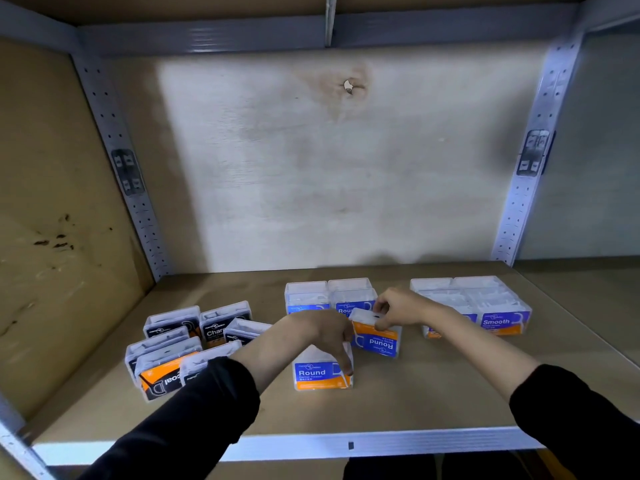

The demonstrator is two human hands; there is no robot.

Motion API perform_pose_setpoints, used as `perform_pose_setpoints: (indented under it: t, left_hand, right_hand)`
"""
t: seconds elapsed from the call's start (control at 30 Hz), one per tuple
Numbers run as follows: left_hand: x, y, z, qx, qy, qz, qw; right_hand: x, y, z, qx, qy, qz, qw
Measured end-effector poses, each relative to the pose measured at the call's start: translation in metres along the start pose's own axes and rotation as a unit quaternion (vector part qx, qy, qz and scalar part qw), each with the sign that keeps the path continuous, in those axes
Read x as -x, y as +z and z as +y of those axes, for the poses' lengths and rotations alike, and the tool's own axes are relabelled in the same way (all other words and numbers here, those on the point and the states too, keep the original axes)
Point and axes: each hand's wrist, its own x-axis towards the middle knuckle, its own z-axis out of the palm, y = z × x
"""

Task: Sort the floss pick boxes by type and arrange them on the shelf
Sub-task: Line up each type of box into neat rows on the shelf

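On brown shelf board (415, 393): grouped floss boxes (375, 336).

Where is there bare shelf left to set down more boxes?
Free: the strip along the back wall behind the black boxes, the far left corner, and the front strip by the shelf edge. Crowded: the middle, where both hands work the blue boxes, and the right-hand group.

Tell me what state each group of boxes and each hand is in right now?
Charcoal boxes: grouped left, some tipped.
Smooth boxes: neat block, right.
Back Round boxes: upright, side by side.
Front Round box: upright, left hand gripping.
Inverted Round box: right hand holding.
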Motion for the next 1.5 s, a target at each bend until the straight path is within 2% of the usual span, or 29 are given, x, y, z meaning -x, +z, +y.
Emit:
perform_pose_setpoints:
  t: [0.1, 0.4, 0.73, 0.93, 1.07, 1.2, 1.3, 1.4, 1.5]
  left_hand:
    - [-0.006, 0.000, 0.008, -0.031, 0.002, -0.013, 0.999]
    - [0.008, -0.017, -0.008, 0.031, 0.017, 0.012, 0.999]
    - [0.007, -0.008, -0.007, 0.017, 0.017, 0.005, 1.000]
    - [0.002, -0.001, -0.002, 0.009, 0.017, 0.005, 1.000]
    - [-0.001, 0.002, 0.004, -0.015, 0.014, -0.009, 1.000]
    - [-0.002, 0.001, 0.005, -0.017, 0.009, -0.017, 1.000]
    - [-0.003, 0.001, 0.005, -0.016, 0.008, -0.021, 1.000]
    - [-0.004, 0.002, 0.003, -0.006, 0.007, -0.023, 1.000]
    - [-0.005, 0.004, 0.001, 0.003, 0.005, -0.023, 1.000]
  right_hand:
    - [0.000, -0.001, 0.000, 0.009, -0.003, 0.002, 1.000]
    - [-0.001, 0.000, 0.001, 0.025, -0.008, -0.001, 1.000]
    - [-0.015, 0.017, -0.027, 0.042, -0.043, 0.026, 0.998]
    - [-0.007, -0.007, -0.019, -0.085, -0.012, 0.054, 0.995]
    - [0.004, -0.010, 0.003, -0.266, 0.022, 0.055, 0.962]
    - [0.012, 0.006, 0.024, -0.315, 0.047, 0.043, 0.947]
    - [0.016, 0.005, 0.033, -0.263, 0.042, 0.045, 0.963]
    - [0.020, -0.005, 0.027, -0.140, 0.026, 0.009, 0.990]
    - [0.021, -0.010, 0.017, -0.028, 0.016, -0.011, 0.999]
